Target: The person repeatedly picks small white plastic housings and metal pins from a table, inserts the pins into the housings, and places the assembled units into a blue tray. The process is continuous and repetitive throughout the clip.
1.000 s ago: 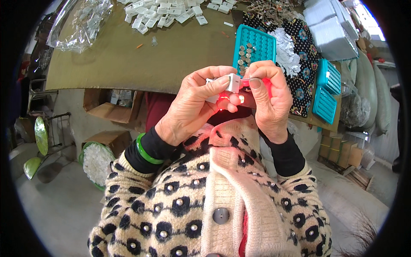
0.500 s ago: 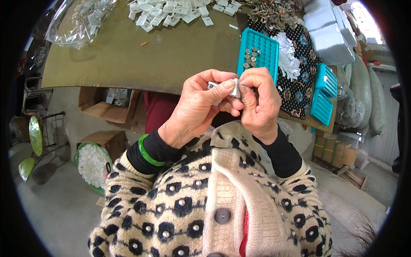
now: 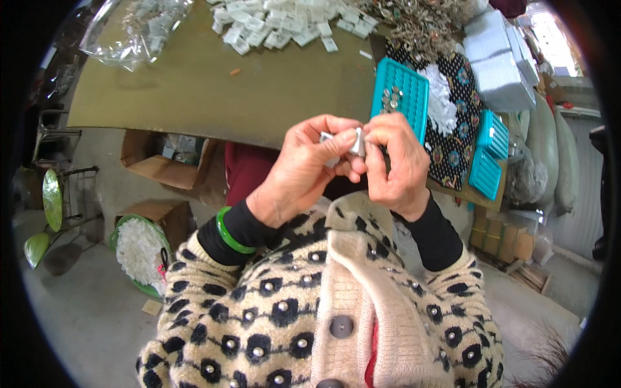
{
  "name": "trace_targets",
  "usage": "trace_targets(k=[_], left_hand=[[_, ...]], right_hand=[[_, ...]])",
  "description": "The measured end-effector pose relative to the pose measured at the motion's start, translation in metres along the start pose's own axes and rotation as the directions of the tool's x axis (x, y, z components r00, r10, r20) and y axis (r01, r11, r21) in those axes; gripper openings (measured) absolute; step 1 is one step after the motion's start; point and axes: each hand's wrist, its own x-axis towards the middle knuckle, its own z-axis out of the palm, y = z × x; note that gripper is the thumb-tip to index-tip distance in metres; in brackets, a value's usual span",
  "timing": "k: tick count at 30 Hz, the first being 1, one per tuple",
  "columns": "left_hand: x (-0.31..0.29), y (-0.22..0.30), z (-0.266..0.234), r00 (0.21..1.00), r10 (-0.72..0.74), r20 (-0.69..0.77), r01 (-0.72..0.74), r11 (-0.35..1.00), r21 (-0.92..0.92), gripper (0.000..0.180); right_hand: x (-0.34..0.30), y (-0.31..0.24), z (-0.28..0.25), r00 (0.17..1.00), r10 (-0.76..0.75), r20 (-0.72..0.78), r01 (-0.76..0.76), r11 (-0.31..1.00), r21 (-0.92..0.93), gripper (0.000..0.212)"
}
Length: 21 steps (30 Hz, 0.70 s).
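Note:
Between the thumb and fingers of my left hand is a small white plastic housing, with more white plastic showing behind the thumb. My right hand meets it from the right, its thumb and index finger pinched close to the housing's edge. Whatever those right fingertips hold is too small and covered to make out. Both hands are raised in front of my chest, close to the near table edge. Just beyond the right hand lies a teal pitted tray with several small round metal parts in it.
White plastic housings are heaped on the table. A clear bag lies far left. White pieces rest on patterned cloth right of the tray, near tangled metal parts. A green basket of white pieces stands on the floor.
The white housing in my left hand has turned slightly, and my right fingers have shifted at its edge. The whole scene sits slightly lower and further right in the view.

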Motion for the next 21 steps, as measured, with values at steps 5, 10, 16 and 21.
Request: trace_targets(k=[5, 10, 16, 21], left_hand=[[-0.012, 0.012, 0.01, 0.999, 0.005, -0.042, -0.005, 1.0, 0.001, 0.015], [-0.02, 0.078, 0.025, 0.932, 0.35, -0.097, -0.291, 0.878, 0.38, 0.017], [0.005, 0.191, 0.013, 0.336, 0.861, 0.382, -0.732, -0.017, 0.681, 0.012], [0.025, 0.299, -0.029, 0.676, 0.585, 0.448, 0.281, -0.766, 0.578, 0.028]], right_hand=[[0.015, -0.014, -0.009, 0.997, 0.007, 0.083, -0.012, 0.998, 0.063, 0.019], [0.023, -0.024, -0.021, 0.995, 0.053, 0.087, -0.062, 0.993, 0.1, 0.019], [0.019, -0.018, -0.038, 0.984, 0.157, 0.081, -0.165, 0.982, 0.096, 0.014], [0.012, -0.012, -0.054, 0.978, 0.191, 0.088, -0.2, 0.975, 0.097, 0.014]])
